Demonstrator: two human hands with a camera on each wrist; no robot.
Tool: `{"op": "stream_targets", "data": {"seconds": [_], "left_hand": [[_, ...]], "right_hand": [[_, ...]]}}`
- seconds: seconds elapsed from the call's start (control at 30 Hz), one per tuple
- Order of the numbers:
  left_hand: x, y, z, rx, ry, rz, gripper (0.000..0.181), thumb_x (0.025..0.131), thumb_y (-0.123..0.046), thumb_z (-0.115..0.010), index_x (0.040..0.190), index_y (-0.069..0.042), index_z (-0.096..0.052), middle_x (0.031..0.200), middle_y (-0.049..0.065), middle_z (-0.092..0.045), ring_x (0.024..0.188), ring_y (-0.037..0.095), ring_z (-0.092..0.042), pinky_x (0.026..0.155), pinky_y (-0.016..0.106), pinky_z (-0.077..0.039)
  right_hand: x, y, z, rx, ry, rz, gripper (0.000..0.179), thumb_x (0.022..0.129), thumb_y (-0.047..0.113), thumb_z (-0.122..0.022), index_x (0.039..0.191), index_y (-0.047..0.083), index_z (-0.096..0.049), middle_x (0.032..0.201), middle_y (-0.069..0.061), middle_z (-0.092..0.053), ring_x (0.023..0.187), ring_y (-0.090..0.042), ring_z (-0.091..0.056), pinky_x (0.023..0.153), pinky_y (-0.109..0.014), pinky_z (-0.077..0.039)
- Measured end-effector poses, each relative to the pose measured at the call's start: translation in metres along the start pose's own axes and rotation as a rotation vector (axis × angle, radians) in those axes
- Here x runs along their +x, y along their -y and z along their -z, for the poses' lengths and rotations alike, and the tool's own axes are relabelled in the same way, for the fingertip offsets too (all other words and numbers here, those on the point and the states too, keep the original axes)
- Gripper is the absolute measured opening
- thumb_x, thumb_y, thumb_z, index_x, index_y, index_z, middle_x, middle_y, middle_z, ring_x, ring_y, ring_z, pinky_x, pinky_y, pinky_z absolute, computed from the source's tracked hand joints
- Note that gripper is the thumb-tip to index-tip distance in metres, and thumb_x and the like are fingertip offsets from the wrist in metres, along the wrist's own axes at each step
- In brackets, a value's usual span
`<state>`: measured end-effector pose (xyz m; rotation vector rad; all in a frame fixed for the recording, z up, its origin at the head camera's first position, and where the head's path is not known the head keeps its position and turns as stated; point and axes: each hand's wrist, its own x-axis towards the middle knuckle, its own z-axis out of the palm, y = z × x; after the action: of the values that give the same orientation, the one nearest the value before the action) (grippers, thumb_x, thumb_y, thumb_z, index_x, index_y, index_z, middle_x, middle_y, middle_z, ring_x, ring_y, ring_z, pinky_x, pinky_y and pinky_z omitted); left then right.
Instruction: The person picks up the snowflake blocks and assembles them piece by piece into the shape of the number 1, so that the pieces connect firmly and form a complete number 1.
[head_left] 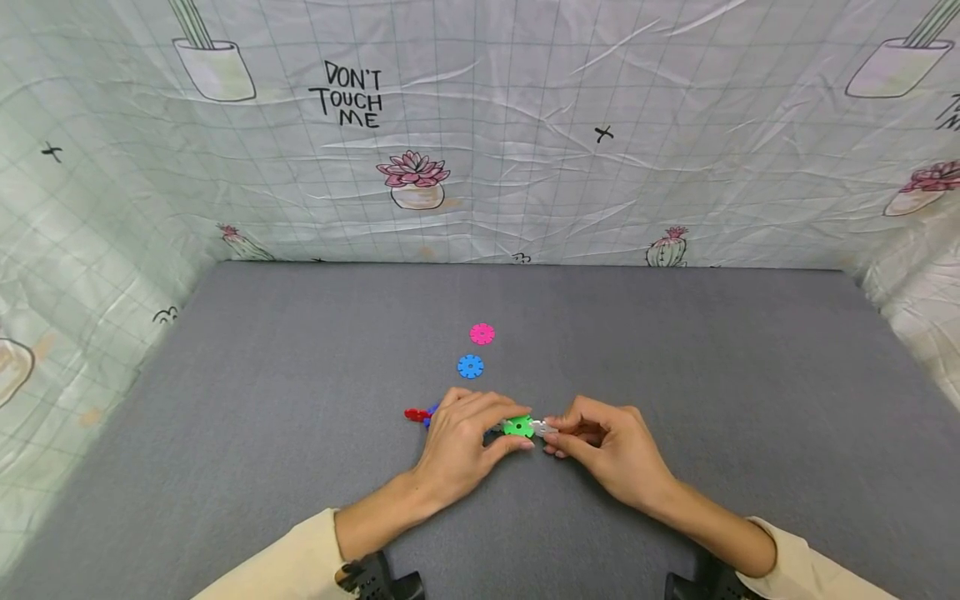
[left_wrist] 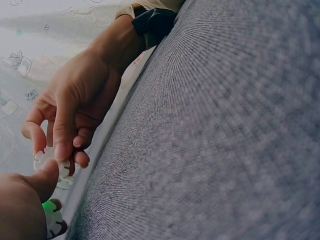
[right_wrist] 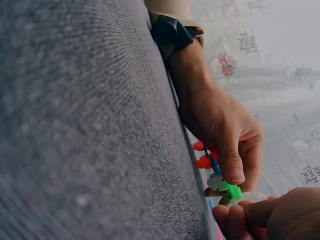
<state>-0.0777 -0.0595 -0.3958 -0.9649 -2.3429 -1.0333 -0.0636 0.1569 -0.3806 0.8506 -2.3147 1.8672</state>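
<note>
The left hand (head_left: 463, 427) grips the green disc (head_left: 518, 427); the right hand (head_left: 617, 450) pinches the white disc (head_left: 541, 428); keeping both aligned, pressing straight, seems best.

Person in cream sleeves. Left sleeve (head_left: 273, 560): plain pale cloth, long, straight cuff edge on the forearm, clear of the wrist. Right sleeve (head_left: 813, 562): same cream cloth, cuff loose and wide, slight fold near the edge. Left hand (head_left: 467, 432) and right hand (head_left: 615, 454) bare. Each wrist has a black unit on a dark strap. Left unit (right_wrist: 167, 31): chunky, angular, small holes in casing per head view. Right unit (left_wrist: 154, 22): black, boxy; finer detail blurred.
</note>
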Motion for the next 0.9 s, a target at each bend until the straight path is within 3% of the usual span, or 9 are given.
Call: {"op": "stream_targets", "data": {"seconds": [0.57,0.9], "left_hand": [[0.0013,-0.0019,0.0035,-0.018,0.021,0.027,0.036,0.071,-0.03,-0.082,0.102,-0.012,-0.074,0.095,-0.005,-0.07,0.088,0.007,-0.064,0.08,0.027,-0.037],[0.0024,-0.0035,0.0022,-0.01,-0.031,0.064,0.03,0.077,-0.028,-0.082,0.1,-0.012,-0.072,0.092,-0.009,-0.068,0.083,0.004,-0.061,0.077,0.029,-0.038]], "right_hand": [[0.0028,-0.0054,-0.001,0.072,0.038,-0.009,0.015,0.081,-0.01,-0.068,0.082,0.004,-0.062,0.089,-0.015,-0.07,0.073,-0.024,-0.07,0.059,-0.033,-0.056],[0.0033,-0.0034,0.0013,0.04,0.002,-0.077,0.019,0.084,-0.008,-0.066,0.101,0.002,-0.067,0.092,-0.014,-0.07,0.076,-0.025,-0.07,0.061,-0.034,-0.056]]}}
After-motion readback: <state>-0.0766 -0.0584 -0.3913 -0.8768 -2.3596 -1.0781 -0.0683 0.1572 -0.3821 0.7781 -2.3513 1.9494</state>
